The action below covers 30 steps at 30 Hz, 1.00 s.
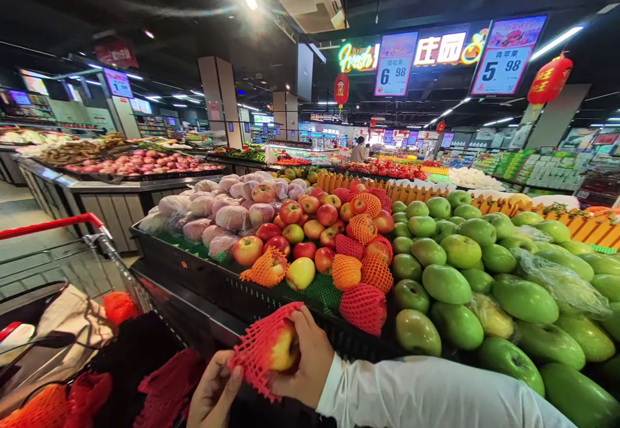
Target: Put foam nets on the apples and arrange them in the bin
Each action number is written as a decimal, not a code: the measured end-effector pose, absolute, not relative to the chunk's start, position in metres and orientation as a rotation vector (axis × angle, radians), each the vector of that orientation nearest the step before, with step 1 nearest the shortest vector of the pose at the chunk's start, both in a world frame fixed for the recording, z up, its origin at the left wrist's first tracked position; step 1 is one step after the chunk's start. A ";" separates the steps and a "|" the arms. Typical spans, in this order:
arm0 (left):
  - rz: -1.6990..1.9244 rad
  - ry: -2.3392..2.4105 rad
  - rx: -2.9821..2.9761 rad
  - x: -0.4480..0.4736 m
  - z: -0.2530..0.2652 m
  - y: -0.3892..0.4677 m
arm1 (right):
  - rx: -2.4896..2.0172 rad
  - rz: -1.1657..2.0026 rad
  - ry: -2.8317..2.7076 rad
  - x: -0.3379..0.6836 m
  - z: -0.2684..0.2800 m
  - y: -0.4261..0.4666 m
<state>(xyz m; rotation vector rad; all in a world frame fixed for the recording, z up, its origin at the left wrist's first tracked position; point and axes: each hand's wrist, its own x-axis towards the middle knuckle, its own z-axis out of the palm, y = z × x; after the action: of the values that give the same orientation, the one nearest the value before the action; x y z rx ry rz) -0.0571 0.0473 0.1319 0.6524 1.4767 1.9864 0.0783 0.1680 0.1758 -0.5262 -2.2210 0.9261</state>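
My right hand [310, 360], in a white sleeve, grips a red-and-yellow apple [285, 347] that sits half inside a red foam net sleeve [259, 350]. My left hand [213, 392] touches the lower edge of that net with its fingers. Both hands are low at the front, just before the black display crate [232, 289]. In the crate lie red apples [290, 212], some in orange and red foam nets [363, 305]. Green apples [445, 283] fill the stand to the right.
A shopping cart with a red handle [53, 224] stands at my left, holding netted fruit and dark bags. Wrapped pale fruit [227, 215] lies at the crate's back left. Price boards [506, 60] hang overhead; other produce stands and a distant person [358, 150] lie beyond.
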 end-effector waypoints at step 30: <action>1.741 1.756 1.320 -0.052 0.080 0.059 | -0.402 0.458 -2.628 0.080 0.140 0.162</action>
<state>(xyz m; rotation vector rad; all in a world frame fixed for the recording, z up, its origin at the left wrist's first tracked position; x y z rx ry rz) -0.0520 0.0585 0.0803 1.3197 1.7561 1.7412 0.0803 0.1625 0.1396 -0.4020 -2.6278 0.4578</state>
